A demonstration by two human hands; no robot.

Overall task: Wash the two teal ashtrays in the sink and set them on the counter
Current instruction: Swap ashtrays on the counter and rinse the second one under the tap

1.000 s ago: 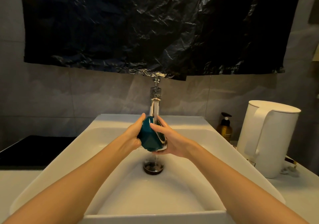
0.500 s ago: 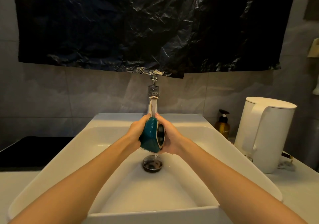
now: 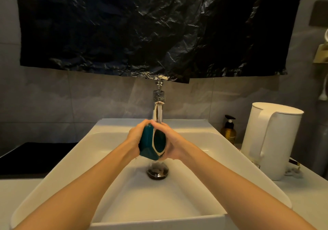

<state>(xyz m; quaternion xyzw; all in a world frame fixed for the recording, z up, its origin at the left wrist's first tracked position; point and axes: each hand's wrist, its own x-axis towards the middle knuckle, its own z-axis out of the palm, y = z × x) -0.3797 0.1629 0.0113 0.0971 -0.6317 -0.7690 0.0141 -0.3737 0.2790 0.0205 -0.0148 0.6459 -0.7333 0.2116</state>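
Note:
A teal faceted ashtray (image 3: pixel 148 145) stands on edge over the white sink (image 3: pixel 209 141), just below the chrome faucet (image 3: pixel 158 111). Its pale-rimmed hollow faces right. My left hand (image 3: pixel 135 137) grips its left side and my right hand (image 3: pixel 171 143) cups its right side and top. Water drips from it onto the drain (image 3: pixel 157 172). I see only one ashtray.
A white kettle (image 3: pixel 269 139) and an amber pump bottle (image 3: pixel 228 132) stand on the counter to the right of the sink. A black surface (image 3: pixel 30 157) lies to the left. Black plastic sheeting (image 3: pixel 150 27) hangs on the wall above the faucet.
The ashtray has turned in my hands, its hollow now showing more toward the right. Both hands stay on it under the faucet.

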